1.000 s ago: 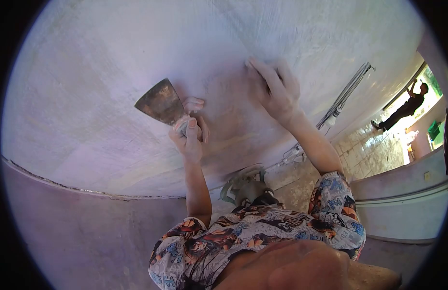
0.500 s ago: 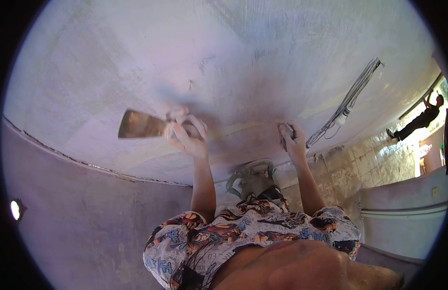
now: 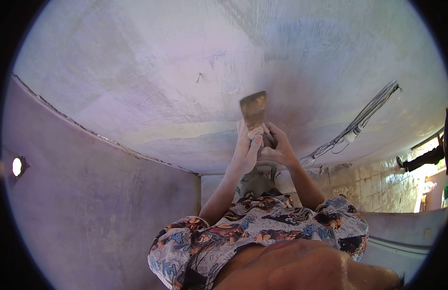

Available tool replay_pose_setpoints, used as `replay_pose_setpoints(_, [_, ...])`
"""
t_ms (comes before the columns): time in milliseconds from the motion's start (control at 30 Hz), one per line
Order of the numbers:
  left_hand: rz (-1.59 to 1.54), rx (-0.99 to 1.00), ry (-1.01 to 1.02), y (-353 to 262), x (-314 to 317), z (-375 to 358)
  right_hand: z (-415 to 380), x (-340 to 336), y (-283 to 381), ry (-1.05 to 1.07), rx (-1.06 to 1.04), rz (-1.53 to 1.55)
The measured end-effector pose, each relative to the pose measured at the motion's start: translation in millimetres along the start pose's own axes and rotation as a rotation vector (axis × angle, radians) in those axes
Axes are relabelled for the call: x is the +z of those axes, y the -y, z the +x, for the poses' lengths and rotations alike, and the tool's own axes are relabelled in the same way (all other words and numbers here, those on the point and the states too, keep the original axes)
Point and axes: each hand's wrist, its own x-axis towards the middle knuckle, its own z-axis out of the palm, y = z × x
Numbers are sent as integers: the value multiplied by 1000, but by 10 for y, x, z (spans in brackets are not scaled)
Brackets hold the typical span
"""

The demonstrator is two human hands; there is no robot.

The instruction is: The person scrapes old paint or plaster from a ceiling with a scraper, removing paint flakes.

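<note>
In front of the wall (image 3: 185, 92), my two hands are close together, fingertips meeting. My left hand (image 3: 245, 151) is wrapped round the handle of a putty knife (image 3: 253, 107), whose wide, stained metal blade points up and away from me. Closed beside it, my right hand (image 3: 282, 149) grips a small dark grey-brown piece (image 3: 268, 140); fingers cover most of it, and I cannot tell its kind. The wall's pale coating is patchy, with streaks and a yellowish band behind my hands.
A bundle of grey cables (image 3: 361, 116) hangs from the wall at right. Below my hands stands a greenish chair (image 3: 258, 181). A lit lamp (image 3: 17, 166) is on the left wall. Another person in dark clothes (image 3: 424, 158) is at far right, near a bright opening.
My left hand has swung right, turning the putty knife's blade from pointing left to pointing up. My right hand has moved slightly left to meet it. The view has shifted a little.
</note>
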Motion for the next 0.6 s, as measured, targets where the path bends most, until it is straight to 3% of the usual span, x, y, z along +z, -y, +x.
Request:
replay_pose_setpoints(100, [-22, 129, -53, -100, 183, 185, -45, -102, 79, 33, -56, -35])
replay_pose_setpoints(133, [-89, -49, -54, -150, 224, 179, -66, -144, 124, 12, -6, -2])
replay_pose_setpoints(167, [-80, -54, -69, -208, 229, 183, -83, -180, 168, -9, 43, 32])
replay_pose_setpoints(233, [48, -14, 130, -441, 166, 269, -93, -219, 316, -8, 73, -6])
replay_pose_setpoints(267, [55, -18, 117, -474, 132, 325, -112, -275, 354, -23, 100, -52])
replay_pose_setpoints(333, [423, 438, 58, -531, 30, 484, -184, -454, 251, -20, 106, -82])
replay_pose_setpoints(400, [498, 578, -71, -716, -88, 716, -219, -524, 209, -23, 111, -114])
replay_pose_setpoints(467, [720, 592, -424, -866, -33, 944, -225, -525, 236, -110, 65, -62])
replay_pose_setpoints(600, [944, 636, -695, -605, 60, 1411, -235, -697, 255, -109, 74, -47])
